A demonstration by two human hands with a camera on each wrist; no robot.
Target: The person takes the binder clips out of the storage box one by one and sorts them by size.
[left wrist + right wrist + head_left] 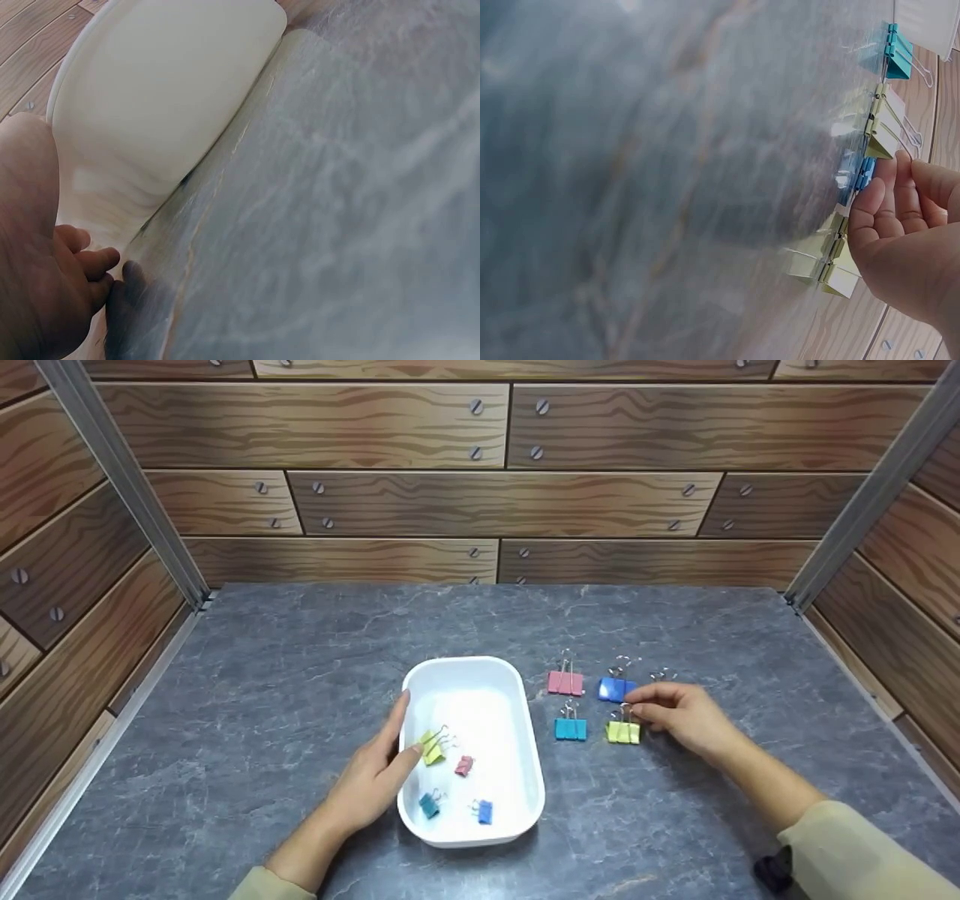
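Note:
My left hand (371, 780) holds the left side of a white tray (532, 780), thumb over the rim and fingers along the outer wall. Inside lie a yellow binder clip (433, 751) close to the thumb, a small pink one (464, 766), a small teal one (429, 806) and a small blue one (485, 812). Right of the tray, my right hand (694, 724) pinches the wire handle of another yellow binder clip (623, 733) between thumb and forefinger. In the right wrist view this yellow binder clip (883, 127) stands on the table beside the fingertips.
Around the right hand stand a pink binder clip (565, 683), a teal one (571, 729) and a blue one (613, 689). One more yellow clip (841, 277) is mostly hidden behind the hand in the head view. Wood-patterned walls (390, 502) enclose the grey table (300, 637).

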